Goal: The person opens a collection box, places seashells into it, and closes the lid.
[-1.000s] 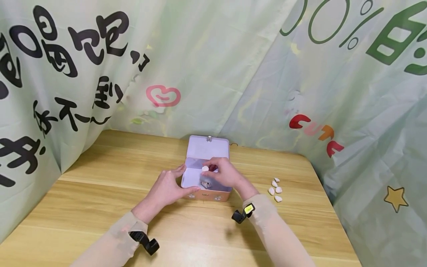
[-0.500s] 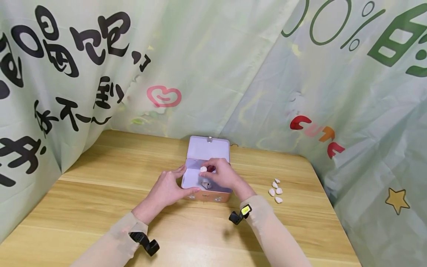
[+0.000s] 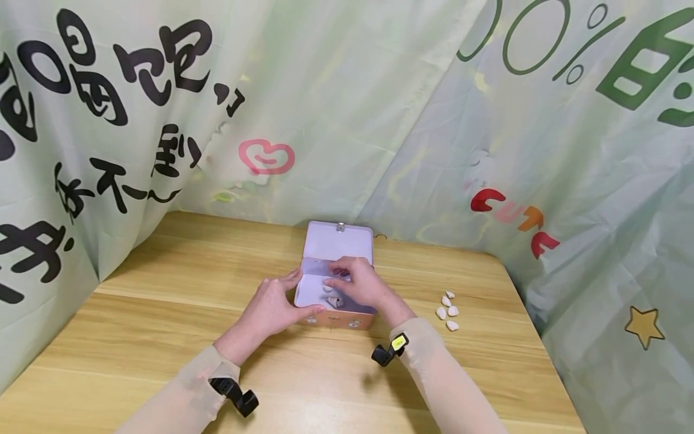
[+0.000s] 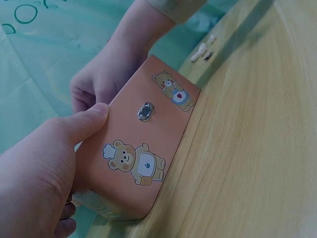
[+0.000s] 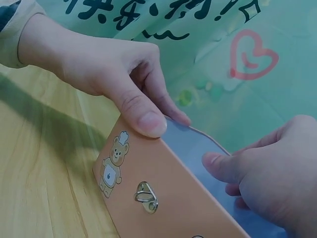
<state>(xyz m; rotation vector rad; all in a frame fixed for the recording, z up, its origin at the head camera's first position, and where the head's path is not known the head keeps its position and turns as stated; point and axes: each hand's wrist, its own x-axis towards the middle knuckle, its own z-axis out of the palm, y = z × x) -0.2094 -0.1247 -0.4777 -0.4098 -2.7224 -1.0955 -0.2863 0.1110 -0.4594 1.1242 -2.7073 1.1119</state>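
Observation:
An orange tin box with bear pictures and a metal catch stands on the table, its lavender lid raised behind it. My left hand grips the box's left side, the thumb over the front rim. Over the opening, my right hand has thumb and fingers apart, with nothing pinched between them. Just below its fingertips a white shell shows inside the box, close to a grey-brown ridged shell. In the right wrist view the box's inside is mostly hidden behind the front wall and the right hand.
Several white shells lie in a loose group on the wooden table, right of the box. A printed fabric curtain hangs close behind the table and along its sides.
My right hand has moved slightly left and let go of the white shell, which is now lower, inside the box. The left hand keeps its grip on the box.

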